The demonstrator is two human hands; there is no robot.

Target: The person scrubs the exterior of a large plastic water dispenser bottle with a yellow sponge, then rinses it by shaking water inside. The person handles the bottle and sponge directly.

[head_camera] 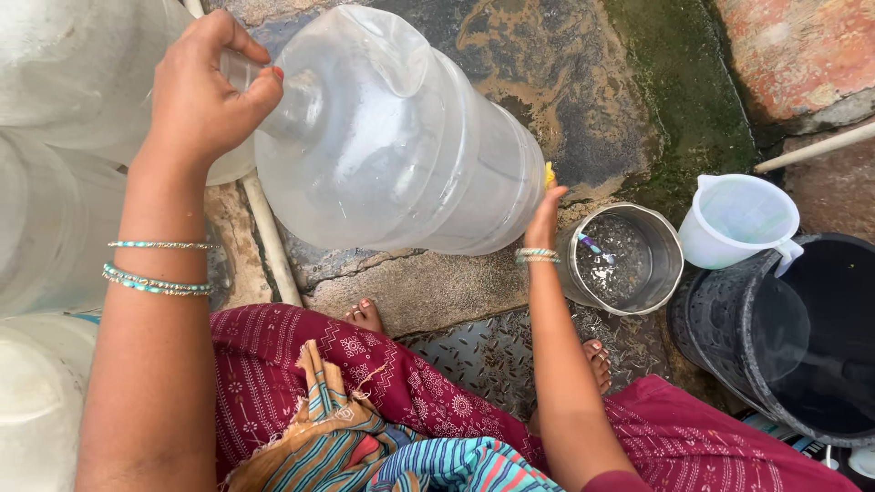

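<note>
Both hands work one big clear water jug: left hand grips its neck, right hand presses a yellow scrubber against its base, scrubbing beside a steel pot.

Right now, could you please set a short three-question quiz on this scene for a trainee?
1. True or false: the left hand grips the neck of the large clear water jug.
2. Where is the right hand: A) in the black bucket, B) at the jug's base, C) on the white jug?
3. Which vessel beside the right wrist holds water?

Key: 1 true; 2 B; 3 the steel pot.
</note>
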